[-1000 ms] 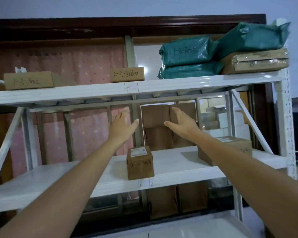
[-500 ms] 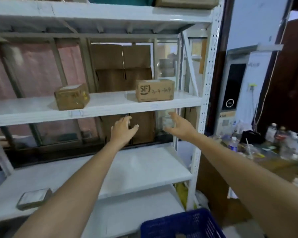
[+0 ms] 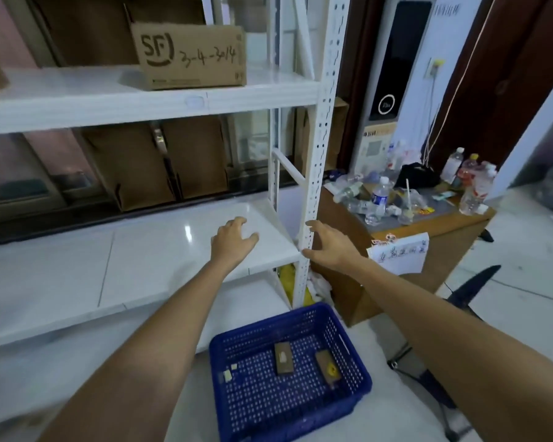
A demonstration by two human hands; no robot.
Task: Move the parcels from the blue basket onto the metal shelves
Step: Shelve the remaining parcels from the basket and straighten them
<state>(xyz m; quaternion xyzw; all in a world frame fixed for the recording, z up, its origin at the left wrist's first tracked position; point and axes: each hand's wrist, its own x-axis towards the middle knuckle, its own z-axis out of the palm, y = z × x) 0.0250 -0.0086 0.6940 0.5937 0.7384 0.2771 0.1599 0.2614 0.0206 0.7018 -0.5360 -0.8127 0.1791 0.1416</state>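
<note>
Down on the floor, the blue basket (image 3: 289, 371) holds two small brown parcels (image 3: 283, 358) side by side. Above it both arms reach forward, the left hand (image 3: 232, 240) and right hand (image 3: 328, 245) empty, fingers spread, before the metal shelves (image 3: 179, 244).

Two bare forearms run in from the lower edge of the view, each ending in a bare hand: the left hand (image 3: 232, 238) and the right hand (image 3: 328, 244). No sleeve cuff shows on either arm as far as the frame reaches. Wrists and fingers carry no watch, band, ring or glove. Fingernails look short and plain, though they are small in view
</note>
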